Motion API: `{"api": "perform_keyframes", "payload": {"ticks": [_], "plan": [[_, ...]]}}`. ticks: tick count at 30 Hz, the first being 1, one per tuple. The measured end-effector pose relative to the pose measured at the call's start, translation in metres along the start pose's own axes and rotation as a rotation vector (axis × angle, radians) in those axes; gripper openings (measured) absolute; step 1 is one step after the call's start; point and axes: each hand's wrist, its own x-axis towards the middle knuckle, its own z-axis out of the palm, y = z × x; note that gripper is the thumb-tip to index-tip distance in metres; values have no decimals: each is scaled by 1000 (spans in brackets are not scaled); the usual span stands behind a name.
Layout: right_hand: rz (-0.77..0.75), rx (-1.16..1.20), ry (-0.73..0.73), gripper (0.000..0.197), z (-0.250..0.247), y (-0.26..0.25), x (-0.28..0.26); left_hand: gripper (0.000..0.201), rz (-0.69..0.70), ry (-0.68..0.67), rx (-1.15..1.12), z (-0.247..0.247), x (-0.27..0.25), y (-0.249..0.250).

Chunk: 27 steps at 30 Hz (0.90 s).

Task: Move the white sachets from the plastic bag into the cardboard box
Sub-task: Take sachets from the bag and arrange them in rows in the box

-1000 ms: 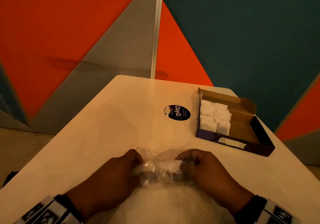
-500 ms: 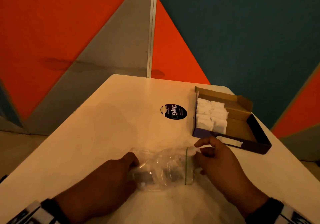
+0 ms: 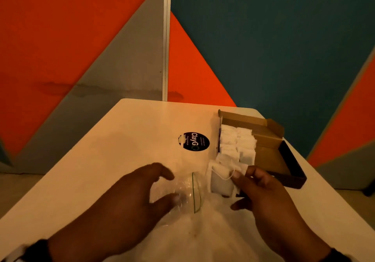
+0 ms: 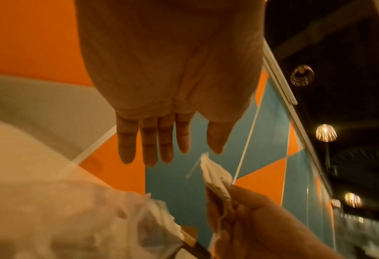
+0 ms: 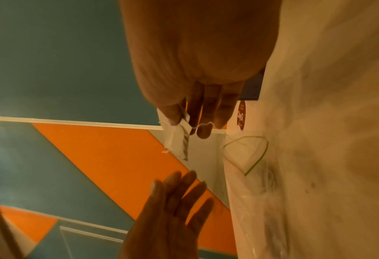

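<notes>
My right hand (image 3: 241,173) pinches white sachets (image 3: 221,178) with a loose string, held in the air just in front of the box's near left corner. The cardboard box (image 3: 269,140) lies open at the table's right, with rows of white sachets (image 3: 237,142) along its left side. The clear plastic bag (image 3: 182,192) with a green seal line lies crumpled on the table, and nothing white shows inside it. My left hand (image 3: 172,186) hovers over the bag with fingers (image 4: 148,149) straight, holding nothing. The right wrist view shows the pinched sachets (image 5: 177,138).
A black round sticker (image 3: 193,141) sits on the white table (image 3: 121,140) left of the box. The table's far edge meets an orange, grey and teal wall. The box's right half shows bare brown cardboard (image 3: 265,156).
My right hand has drawn the sachets out of the bag and carried them right, toward the box. My left hand has let go of the bag and opened.
</notes>
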Motion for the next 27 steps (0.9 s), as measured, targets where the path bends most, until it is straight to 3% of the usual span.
{"api": "perform_keyframes", "payload": {"ticks": [5,9,14,17,21,27], "plan": [[23,113,-102,13,20,-4,-8,44,-6,49,-432,20,20,33],[22,103,-134,13,27,0,-14,11,-12,177,-614,36,35,34],[-40,-10,-203,14,19,0,-14,7,29,222,-450,32,39,27],[-161,-211,-154,19,22,-3,-15,7,66,190,-351,28,39,28],[-254,-478,-50,10,23,-2,-12,9,107,165,-217,21,40,28],[-316,-841,-73,4,15,-6,-14,4,124,140,-77,5,42,25]]}}
